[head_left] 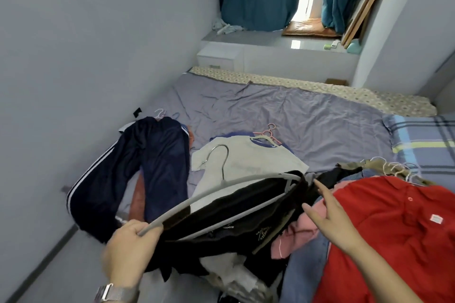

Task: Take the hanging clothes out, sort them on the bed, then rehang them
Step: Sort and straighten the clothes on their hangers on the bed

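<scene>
Lower left, your left hand point(128, 246) grips the grey metal-hooked hanger point(216, 187) carrying a black garment point(236, 206); your right hand point(332, 216) touches it, fingers straight.

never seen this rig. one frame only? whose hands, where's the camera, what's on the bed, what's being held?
One picture, from a wide-angle camera worn on a person's head, looking down at their own bare hands; there is no robot. The left hand grips one end of a grey hanger carrying a black garment. The right hand is open, its straight fingers reaching to the hanger's other end. On the bed lie navy striped trousers, a grey shirt on a pink hanger, a red shirt atop a heap, and a plaid pillow.
</scene>
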`<control>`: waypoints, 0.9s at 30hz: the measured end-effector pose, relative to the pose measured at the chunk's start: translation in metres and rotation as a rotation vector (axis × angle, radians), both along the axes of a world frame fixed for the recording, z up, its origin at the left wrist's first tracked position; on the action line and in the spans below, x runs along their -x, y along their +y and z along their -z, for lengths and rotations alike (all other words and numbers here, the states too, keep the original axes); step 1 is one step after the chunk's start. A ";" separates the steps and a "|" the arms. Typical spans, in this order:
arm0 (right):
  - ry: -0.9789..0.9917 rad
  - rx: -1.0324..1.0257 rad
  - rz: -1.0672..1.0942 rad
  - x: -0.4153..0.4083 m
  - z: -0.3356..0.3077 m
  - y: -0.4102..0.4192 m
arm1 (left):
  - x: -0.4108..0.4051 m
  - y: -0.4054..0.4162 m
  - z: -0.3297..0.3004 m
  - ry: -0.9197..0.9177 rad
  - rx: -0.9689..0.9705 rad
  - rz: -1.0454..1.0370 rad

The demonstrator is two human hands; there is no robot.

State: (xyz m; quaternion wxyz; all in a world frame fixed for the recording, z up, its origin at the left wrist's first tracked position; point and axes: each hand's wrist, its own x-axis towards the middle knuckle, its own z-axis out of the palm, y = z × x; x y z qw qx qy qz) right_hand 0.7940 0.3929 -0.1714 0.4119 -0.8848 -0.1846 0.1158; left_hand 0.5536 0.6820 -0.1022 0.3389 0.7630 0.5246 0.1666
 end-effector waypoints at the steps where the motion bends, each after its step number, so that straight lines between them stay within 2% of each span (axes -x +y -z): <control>1: 0.004 -0.008 -0.017 0.007 -0.006 0.003 | 0.016 -0.003 -0.008 -0.020 0.001 -0.038; 7: 0.090 -0.204 -0.182 0.046 -0.043 0.051 | 0.098 -0.003 -0.061 -0.074 -0.078 -0.216; 13: 0.099 -0.311 -0.364 0.088 -0.084 0.097 | 0.166 0.030 -0.094 -0.049 -0.178 -0.243; 20: 0.154 -0.315 -0.434 0.137 -0.082 0.164 | 0.210 0.074 -0.084 -0.017 -0.249 -0.383; 27: 0.034 -0.294 -0.399 0.171 -0.073 0.264 | 0.248 0.161 -0.069 -0.148 -0.161 -0.350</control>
